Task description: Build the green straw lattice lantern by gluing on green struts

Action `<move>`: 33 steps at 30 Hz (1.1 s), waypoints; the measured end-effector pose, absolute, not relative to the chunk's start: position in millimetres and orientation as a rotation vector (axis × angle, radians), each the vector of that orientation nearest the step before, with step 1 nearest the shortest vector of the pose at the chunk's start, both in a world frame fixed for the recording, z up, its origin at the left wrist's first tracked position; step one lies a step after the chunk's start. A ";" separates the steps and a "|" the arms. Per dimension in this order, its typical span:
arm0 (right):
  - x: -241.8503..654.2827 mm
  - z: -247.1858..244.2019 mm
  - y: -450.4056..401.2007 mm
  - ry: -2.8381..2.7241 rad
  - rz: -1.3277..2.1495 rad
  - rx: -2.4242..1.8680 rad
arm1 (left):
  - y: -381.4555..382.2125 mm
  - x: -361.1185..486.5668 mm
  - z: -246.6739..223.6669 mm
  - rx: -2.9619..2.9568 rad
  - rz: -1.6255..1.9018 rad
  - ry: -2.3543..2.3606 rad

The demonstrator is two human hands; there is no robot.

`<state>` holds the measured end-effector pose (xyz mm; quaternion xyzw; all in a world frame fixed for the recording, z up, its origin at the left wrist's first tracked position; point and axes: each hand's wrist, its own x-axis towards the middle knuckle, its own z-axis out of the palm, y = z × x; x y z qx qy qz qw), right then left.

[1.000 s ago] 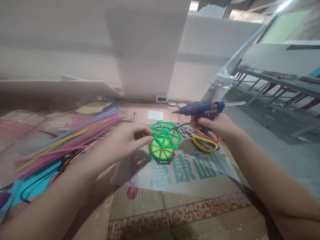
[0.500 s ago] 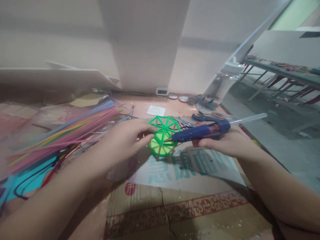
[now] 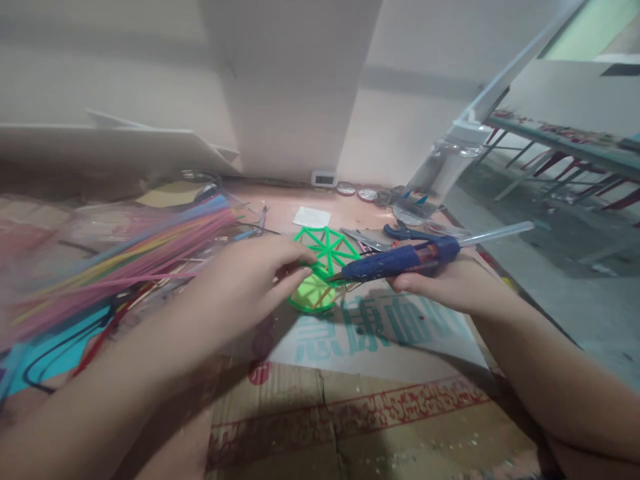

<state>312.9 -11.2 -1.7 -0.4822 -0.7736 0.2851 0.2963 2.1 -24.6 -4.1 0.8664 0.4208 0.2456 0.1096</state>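
My left hand [image 3: 273, 267] pinches the near left edge of a small green spoked wheel frame [image 3: 329, 251], built of bright green strips with a few brown sticks. A round lime-green base [image 3: 313, 295] with a green rim shows beneath the spokes. From the right, my right hand [image 3: 443, 277] is wrapped round a blue hot glue gun [image 3: 395, 262], a clear glue stick jutting from its back end. The gun's nozzle points left and reaches the near edge of the wheel frame. Whether the tip touches the strips, I cannot tell.
Bundled coloured pipe cleaners [image 3: 150, 257] lie at left. Behind the wheel frame are a white paper square [image 3: 311, 217], a small digital clock [image 3: 324, 179] and blue-handled pliers [image 3: 407, 232]. A clear bottle [image 3: 445, 163] stands at back right. Printed cardboard [image 3: 290, 407] covers the table's front.
The wheel frame has turned and tilted in my left hand, its lime base shifting a little left. The glue gun has stayed nearly in place, its tip still at the frame.
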 end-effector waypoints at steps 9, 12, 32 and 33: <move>312.2 4.4 -8.5 -2.175 0.673 -1.274 | -11.1 -21.1 7.1 2.034 0.854 1.113; 308.3 1.7 -9.7 -2.186 0.714 -1.239 | -12.8 -27.7 16.7 2.103 0.882 1.242; 314.6 -14.6 7.7 -1.760 1.124 -1.081 | -55.8 18.9 -7.2 2.696 0.657 1.293; 316.4 -15.8 8.6 -1.755 1.123 -1.086 | -59.9 21.8 -10.5 2.725 0.626 1.293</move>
